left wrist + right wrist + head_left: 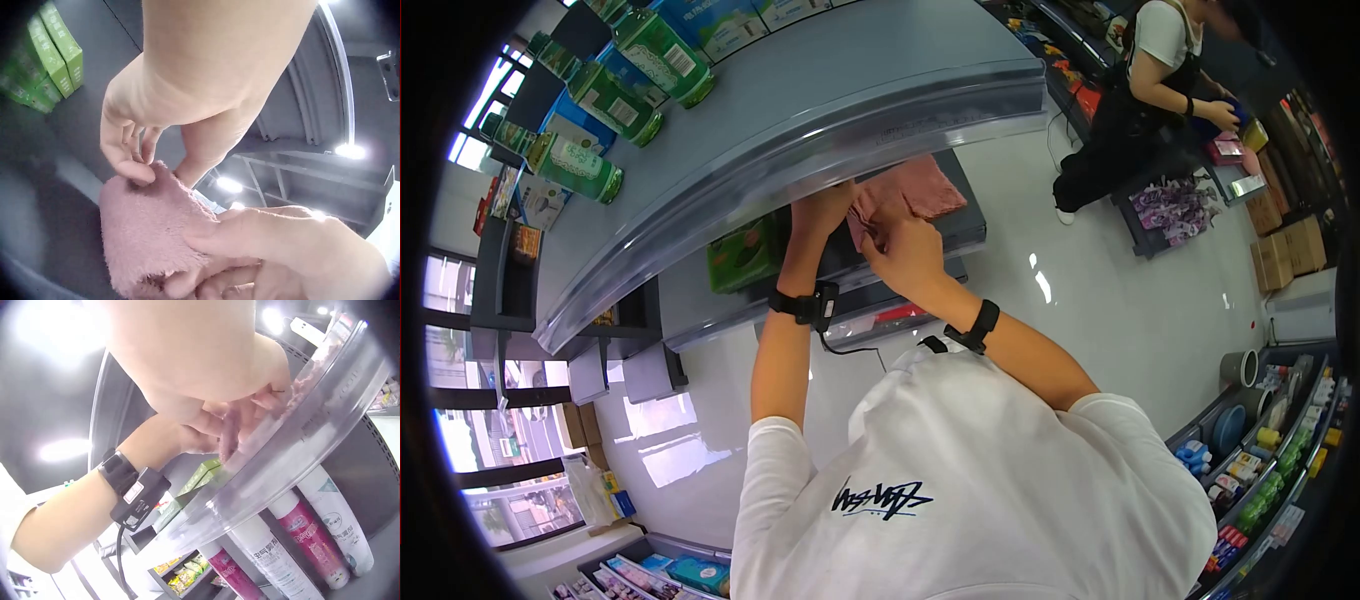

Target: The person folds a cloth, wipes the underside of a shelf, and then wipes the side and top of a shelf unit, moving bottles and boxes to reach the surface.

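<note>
A fuzzy pink towel [150, 219] lies folded over on a grey shelf, under a higher shelf with a clear plastic front strip. In the left wrist view my left hand [156, 112] pinches its upper edge between fingertips and thumb. My right hand [300, 250] grips the near side, thumb on top and fingers curled beneath. From the head, the left hand [825, 210] is partly covered by the strip, while the right hand [910, 255] stays in plain sight with the pink cloth [925, 188] spreading beyond it. Green packs [745, 255] sit left of the left hand.
Green bottles [645, 55] stand on the upper shelf [820, 60]. Its clear front strip [800, 180] runs just above my hands. Pink and white spray cans [306, 537] stand beyond the clear strip in the right wrist view. Another person [1150, 100] is at the right, beside other shelves.
</note>
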The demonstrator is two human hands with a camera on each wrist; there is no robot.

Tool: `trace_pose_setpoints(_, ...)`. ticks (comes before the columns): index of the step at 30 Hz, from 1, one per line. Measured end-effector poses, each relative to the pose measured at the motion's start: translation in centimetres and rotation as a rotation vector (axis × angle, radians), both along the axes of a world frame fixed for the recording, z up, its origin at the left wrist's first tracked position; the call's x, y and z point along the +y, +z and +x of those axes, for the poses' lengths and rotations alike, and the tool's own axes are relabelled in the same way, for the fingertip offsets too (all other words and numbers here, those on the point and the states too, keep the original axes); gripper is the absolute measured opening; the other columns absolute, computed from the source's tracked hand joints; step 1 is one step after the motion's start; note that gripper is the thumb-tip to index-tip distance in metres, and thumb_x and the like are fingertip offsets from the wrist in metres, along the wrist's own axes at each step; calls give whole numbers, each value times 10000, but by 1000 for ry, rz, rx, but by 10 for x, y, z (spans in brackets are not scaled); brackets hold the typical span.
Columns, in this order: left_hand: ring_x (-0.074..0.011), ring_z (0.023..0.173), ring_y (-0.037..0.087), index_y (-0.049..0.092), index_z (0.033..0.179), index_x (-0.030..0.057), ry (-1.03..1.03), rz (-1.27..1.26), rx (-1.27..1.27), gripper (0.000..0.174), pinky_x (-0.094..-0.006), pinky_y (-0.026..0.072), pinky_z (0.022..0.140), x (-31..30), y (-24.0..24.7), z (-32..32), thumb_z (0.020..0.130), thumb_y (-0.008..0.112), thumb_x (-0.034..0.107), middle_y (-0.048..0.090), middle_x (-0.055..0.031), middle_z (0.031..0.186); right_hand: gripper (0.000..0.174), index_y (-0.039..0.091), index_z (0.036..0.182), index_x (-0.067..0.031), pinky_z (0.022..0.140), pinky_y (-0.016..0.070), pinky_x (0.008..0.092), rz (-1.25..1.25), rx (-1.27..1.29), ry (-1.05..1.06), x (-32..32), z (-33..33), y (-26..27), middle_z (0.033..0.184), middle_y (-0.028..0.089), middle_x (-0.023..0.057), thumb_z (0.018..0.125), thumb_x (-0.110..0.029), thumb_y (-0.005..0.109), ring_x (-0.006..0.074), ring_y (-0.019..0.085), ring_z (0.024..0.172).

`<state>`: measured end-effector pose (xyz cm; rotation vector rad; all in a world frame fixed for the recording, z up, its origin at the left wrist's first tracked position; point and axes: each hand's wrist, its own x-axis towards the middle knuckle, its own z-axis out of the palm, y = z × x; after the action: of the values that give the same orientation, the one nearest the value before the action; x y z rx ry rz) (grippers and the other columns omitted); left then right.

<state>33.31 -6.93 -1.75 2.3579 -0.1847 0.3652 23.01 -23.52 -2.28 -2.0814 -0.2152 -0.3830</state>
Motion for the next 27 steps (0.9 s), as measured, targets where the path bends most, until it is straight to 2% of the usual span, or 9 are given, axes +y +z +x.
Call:
trace_pose_setpoints(3,-168,735,686,702,1056,-12,8,61,-62,400,-345,568,686,-12,7,-6,752,871,186,677,-53,781,154,740,898,-65,668,579,419,-16,78,13,-1,0,-1,729,725,102,819,-198,742,327,742,720)
trace_pose_setpoints(5,-189,747,702,695,1062,-5,12,75,-6,444,-363,580,719,-20,6,-8,722,892,204,679,-60,772,131,740,811,-65,657,569,502,6,110,4,-4,2,1,784,710,145,817,-196,754,394,717,732)
trace_pose_setpoints(11,-277,786,754,673,1098,49,171,75,44,417,-404,591,742,-39,-13,-10,787,872,241,727,-108,819,113,759,839,-60,758,502,474,-133,-189,-33,-16,14,-19,734,699,102,775,-152,771,340,695,779)
trace_pose_setpoints(14,-305,738,739,672,1076,62,182,59,-21,311,-407,593,720,-40,-19,-15,869,817,244,713,-97,787,171,755,906,-55,820,477,478,-154,-57,-7,-22,12,-16,834,711,111,761,-132,801,358,682,850)
trace_pose_setpoints(17,-343,908,747,677,1092,61,110,56,-85,205,-437,584,830,-38,-13,-24,958,738,203,752,-124,960,274,746,1022,-54,871,466,463,-170,-220,-87,-17,9,-14,1008,704,103,763,-119,806,335,662,950)
trace_pose_setpoints(19,-405,1222,665,695,1212,51,-81,243,-172,223,-472,525,1015,-36,3,-40,1035,627,168,717,-178,1287,318,742,1068,-60,901,455,458,-256,-328,-51,-21,7,-14,1061,685,93,761,-110,807,323,643,997)
trace_pose_setpoints(20,-405,1222,665,695,1212,51,-82,243,-171,223,-472,525,1015,-34,-2,-44,1035,627,168,717,-178,1287,364,737,1115,-66,932,444,453,-340,-435,-14,-23,6,-14,1114,666,83,760,-101,808,310,625,1043)
trace_pose_setpoints(22,-435,1440,499,660,1373,49,-172,322,-174,346,-491,432,1149,-30,-18,-50,1057,571,156,580,-211,1524,363,742,1117,-70,952,437,452,-353,-424,24,-24,8,-26,1110,664,72,760,-90,799,297,615,1055)
trace_pose_setpoints(27,-428,1456,485,584,1466,24,-194,427,-205,445,-505,429,1164,-16,-33,-51,1046,575,172,562,-218,1533,347,745,1126,-69,956,452,469,-260,-411,166,-43,9,-27,1124,682,78,781,-78,785,312,626,1060)
